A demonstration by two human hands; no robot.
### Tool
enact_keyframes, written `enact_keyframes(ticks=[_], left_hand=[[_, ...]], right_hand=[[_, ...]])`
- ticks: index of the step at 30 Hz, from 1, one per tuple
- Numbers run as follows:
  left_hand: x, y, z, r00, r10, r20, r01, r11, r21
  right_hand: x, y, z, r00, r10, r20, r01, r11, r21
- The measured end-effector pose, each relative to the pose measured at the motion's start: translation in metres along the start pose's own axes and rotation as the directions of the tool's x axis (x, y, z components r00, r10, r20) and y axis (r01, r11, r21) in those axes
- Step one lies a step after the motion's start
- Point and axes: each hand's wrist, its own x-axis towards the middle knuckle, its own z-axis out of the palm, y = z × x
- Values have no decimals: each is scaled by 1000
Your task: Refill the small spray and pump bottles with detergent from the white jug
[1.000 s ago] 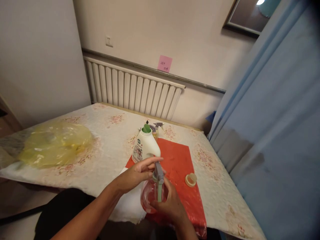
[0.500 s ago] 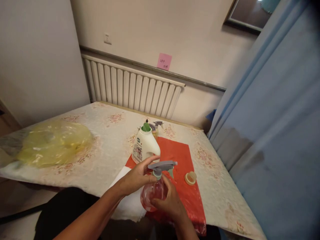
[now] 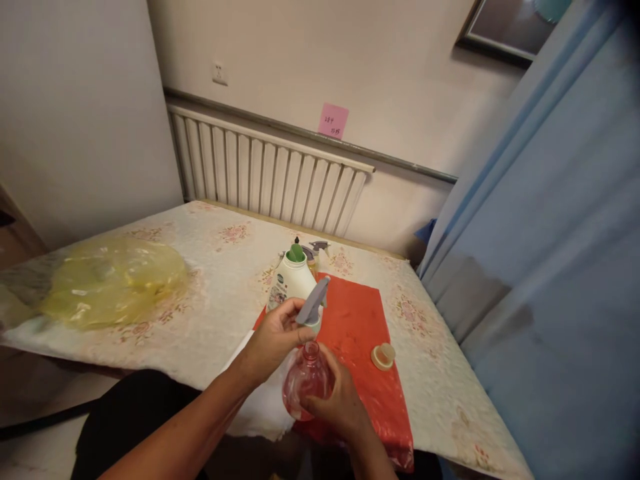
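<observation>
Between the fingers and thumb of my left hand is a grey spray head, tilted and lifted just off the bottle's neck. My right hand wraps round a clear pink spray bottle, whose threaded mouth now shows uncovered. Whether a tube hangs from the spray head I cannot tell. Behind my left hand stands a white detergent jug with a green spout in its open mouth. A cream-coloured cap lies right of my hands on a red plastic sheet.
More spray bottles with grey heads stand behind the jug. A yellow plastic bag lies on the left of the flowered tablecloth. White paper or cloth is under my left forearm. A blue curtain hangs at right.
My left hand has raised the spray head off the pink bottle and tipped it, baring the bottle's mouth. My right hand keeps its hold on the bottle.
</observation>
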Motion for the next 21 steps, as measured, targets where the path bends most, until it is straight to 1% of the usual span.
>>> enact_keyframes(ticks=[4,6,8,10,11,14,15,18,19,21], left_hand=[[-3,3,-3,995,63,-71,-69,994,-90],[-5,6,-3,997,61,-42,-63,996,-62],[-8,9,-2,999,6,49,-8,999,42],[-10,13,-3,994,-23,103,10,993,121],[-10,15,-3,995,0,100,-11,993,114],[-8,20,-5,994,109,27,-110,994,24],[-7,20,-5,993,112,22,-112,993,22],[-5,22,-5,997,25,74,-30,997,72],[-5,23,-5,997,14,79,-19,998,66],[-5,23,-4,998,39,49,-41,998,38]], right_hand=[[1,0,0,1000,-4,3,4,1000,11],[2,1,1,1000,-2,4,2,1000,6],[2,2,1,1000,2,-5,-2,1000,-12],[2,2,1,1000,-3,-8,3,1000,-23],[2,1,1,1000,-8,-6,8,1000,-22],[1,1,0,1000,-23,18,23,1000,8],[1,1,0,1000,-21,17,21,1000,11],[1,0,0,1000,-11,-7,11,1000,3],[1,-1,0,1000,-11,-10,11,1000,2],[0,-3,0,1000,-18,5,18,1000,1]])
